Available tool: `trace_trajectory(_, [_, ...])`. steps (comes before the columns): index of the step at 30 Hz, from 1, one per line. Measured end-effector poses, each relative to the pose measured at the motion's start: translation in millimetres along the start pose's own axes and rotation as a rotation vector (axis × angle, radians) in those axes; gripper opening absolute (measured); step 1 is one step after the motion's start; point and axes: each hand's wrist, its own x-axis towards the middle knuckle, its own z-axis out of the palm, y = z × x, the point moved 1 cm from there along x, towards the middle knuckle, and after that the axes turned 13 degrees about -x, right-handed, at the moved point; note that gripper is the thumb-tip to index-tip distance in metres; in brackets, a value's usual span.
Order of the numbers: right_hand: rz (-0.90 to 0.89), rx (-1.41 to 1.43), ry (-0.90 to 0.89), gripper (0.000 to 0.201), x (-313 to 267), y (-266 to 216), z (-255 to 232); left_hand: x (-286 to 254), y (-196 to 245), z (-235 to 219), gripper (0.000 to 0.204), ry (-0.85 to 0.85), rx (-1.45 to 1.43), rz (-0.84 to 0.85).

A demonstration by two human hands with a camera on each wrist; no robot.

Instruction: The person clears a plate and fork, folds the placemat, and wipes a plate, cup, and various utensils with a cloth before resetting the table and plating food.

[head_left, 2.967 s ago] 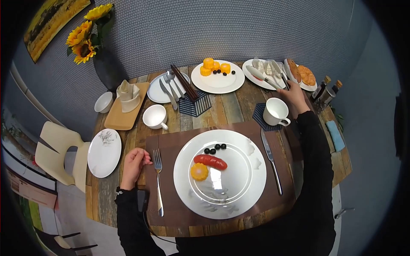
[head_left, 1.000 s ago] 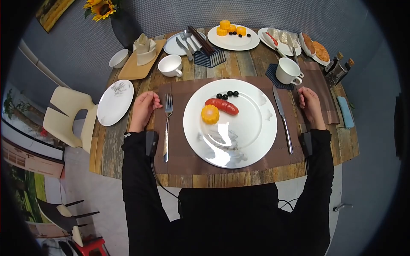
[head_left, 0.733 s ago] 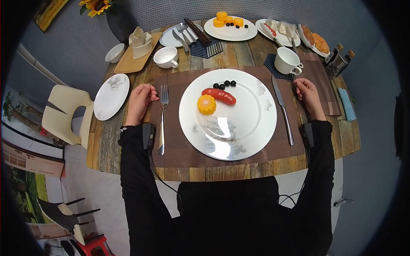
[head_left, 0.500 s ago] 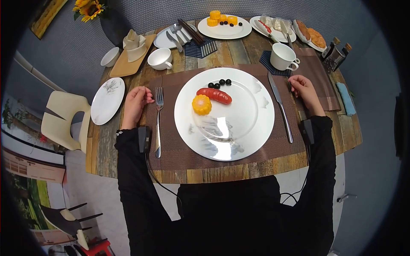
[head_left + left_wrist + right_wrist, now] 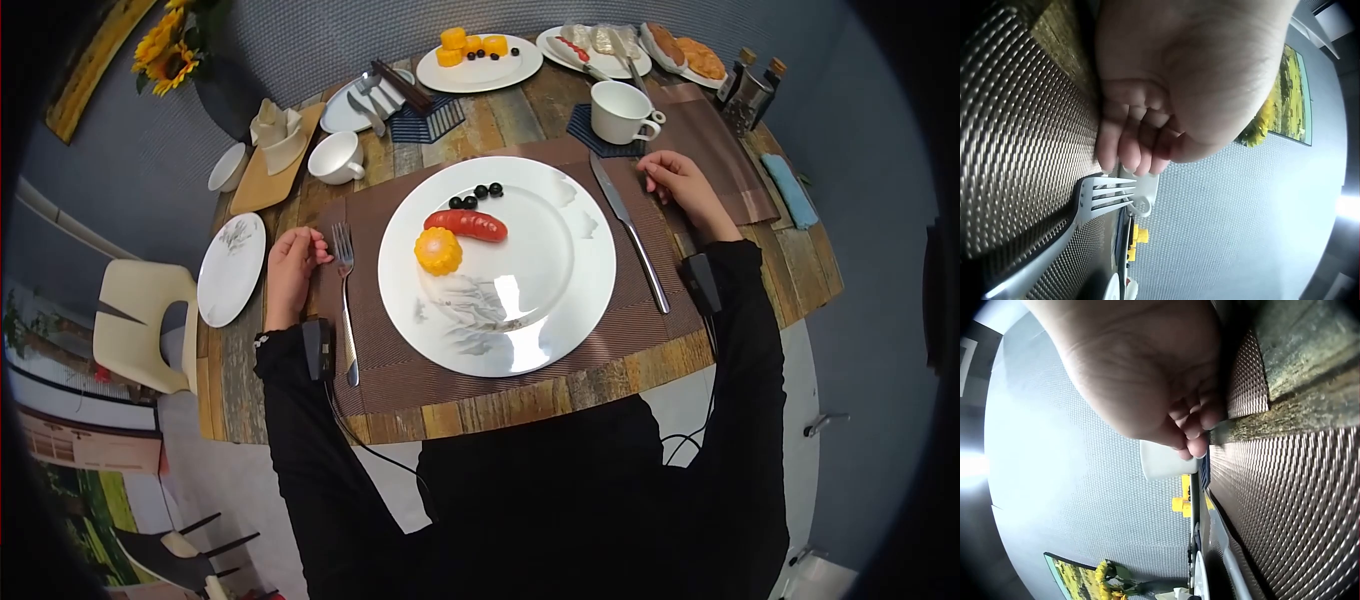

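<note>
My left hand rests on the wooden table, fingers loosely curled and holding nothing. Just right of its fingertips lies a fork, whose tines show close below the fingers in the left wrist view. On the other side, my right hand rests loosely curled with nothing in it, right of a table knife and in front of a white cup. Between the hands stands a large white plate bearing a red sausage, a yellow corn piece and several black berries.
A brown placemat lies under plate and cutlery. Behind stand a second cup, a corn platter, and a plate of wrapped food with tongs. Bottles stand right; an oval plate lies left.
My right hand has let go of the tongs at the back plate and come down beside the knife. My left hand stays by the fork. The head view has tilted and shifted.
</note>
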Motion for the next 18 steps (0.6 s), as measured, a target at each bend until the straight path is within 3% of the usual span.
trace_trajectory(8, [-0.058, 0.104, 0.053, 0.014, -28.2, -46.3, -17.1, -0.3, -0.6, 0.3, 0.018, -0.019, -0.017, 0.017])
trace_trajectory(12, [-0.153, 0.003, 0.025, 0.011, -71.7, -78.8, -19.2, -0.5, -0.3, 1.4, 0.017, -0.013, -0.02, 0.02])
trace_trajectory(16, [-0.161, -0.075, -0.139, 0.011, -125.8, -99.4, -13.5, 1.5, -1.6, 0.1, 0.017, -0.031, -0.021, 0.015])
trace_trajectory(18, [-0.235, -0.262, -0.367, 0.016, -175.0, -105.3, -7.7, 0.3, 0.6, 0.8, 0.017, -0.017, -0.025, 0.012])
